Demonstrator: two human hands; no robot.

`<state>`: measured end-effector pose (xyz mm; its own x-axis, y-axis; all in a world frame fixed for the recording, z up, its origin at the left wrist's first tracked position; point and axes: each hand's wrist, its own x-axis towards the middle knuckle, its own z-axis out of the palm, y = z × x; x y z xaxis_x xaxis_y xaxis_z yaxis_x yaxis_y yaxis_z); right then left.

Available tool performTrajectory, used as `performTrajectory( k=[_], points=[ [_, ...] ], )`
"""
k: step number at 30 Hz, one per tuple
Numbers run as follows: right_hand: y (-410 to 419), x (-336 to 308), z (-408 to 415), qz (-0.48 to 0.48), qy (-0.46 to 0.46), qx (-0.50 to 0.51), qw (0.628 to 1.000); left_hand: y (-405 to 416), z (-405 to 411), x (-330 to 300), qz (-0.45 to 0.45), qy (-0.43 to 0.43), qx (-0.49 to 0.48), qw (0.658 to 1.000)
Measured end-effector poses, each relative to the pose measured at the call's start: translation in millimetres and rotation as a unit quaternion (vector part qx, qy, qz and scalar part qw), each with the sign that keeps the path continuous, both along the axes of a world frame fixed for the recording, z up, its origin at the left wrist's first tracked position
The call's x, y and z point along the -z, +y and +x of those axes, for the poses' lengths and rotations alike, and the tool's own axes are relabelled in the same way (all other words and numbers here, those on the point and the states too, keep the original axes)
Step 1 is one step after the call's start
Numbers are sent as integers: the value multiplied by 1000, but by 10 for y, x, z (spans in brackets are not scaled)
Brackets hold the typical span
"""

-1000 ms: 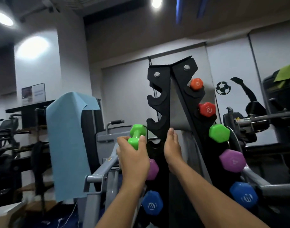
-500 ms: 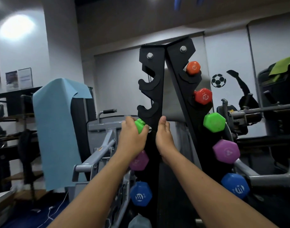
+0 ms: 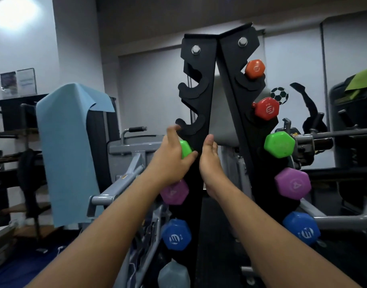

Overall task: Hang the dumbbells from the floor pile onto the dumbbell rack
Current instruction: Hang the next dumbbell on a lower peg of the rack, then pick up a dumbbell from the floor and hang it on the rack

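Head view: left hand (image 3: 170,161) fingers loose on green dumbbell (image 3: 185,149); right hand (image 3: 208,156) straight against rack (image 3: 201,84).

Left grip (image 3: 171,161) loosening; right grip (image 3: 208,161) flat, extended.

Matt black rack (image 3: 201,104), glossy dumbbells (image 3: 279,144)
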<state>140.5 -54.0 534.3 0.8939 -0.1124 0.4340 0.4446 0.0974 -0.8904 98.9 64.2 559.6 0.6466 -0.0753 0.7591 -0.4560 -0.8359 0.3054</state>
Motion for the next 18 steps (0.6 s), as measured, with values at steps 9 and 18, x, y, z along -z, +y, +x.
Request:
performTrajectory(
  k=[9,18],
  points=[
    [-56,13,-175,-39,-9,-11,999,-101,-35,152,13,1,-127,992],
    [-260,444,-538,-133,-52,-7,990,-120,-612,535,33,-9,-138,990]
  ],
)
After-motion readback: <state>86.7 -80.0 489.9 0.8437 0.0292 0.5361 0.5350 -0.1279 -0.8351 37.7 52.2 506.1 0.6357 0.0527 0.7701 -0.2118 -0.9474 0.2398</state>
